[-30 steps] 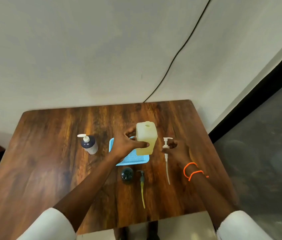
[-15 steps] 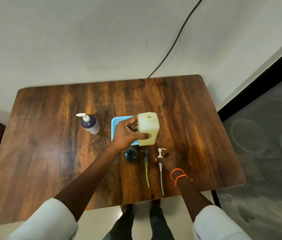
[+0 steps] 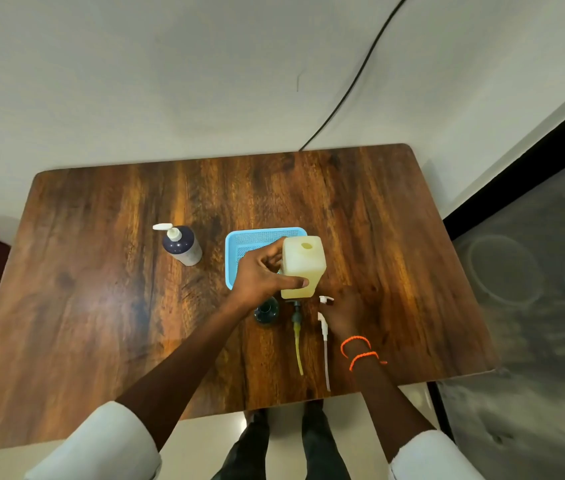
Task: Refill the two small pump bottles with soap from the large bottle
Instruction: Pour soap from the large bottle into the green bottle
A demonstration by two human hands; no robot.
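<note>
While left hand (image 3: 262,275) grips the uncapped large bottle (image 3: 303,267) upright over the blue tray (image 3: 239,240), the open small bottle (image 3: 266,310) sits just below: narrow mouth, overshoot likely. Right hand (image 3: 345,313) holds the white pump (image 3: 324,327); its tube could roll off the table (image 3: 101,289).

Large bottle (image 3: 303,266) pale yellow – tray (image 3: 260,237) light blue.

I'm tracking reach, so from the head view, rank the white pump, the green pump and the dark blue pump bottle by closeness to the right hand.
1. white pump: touching the right hand.
2. green pump: just left of it.
3. dark blue pump bottle: far left.
</note>
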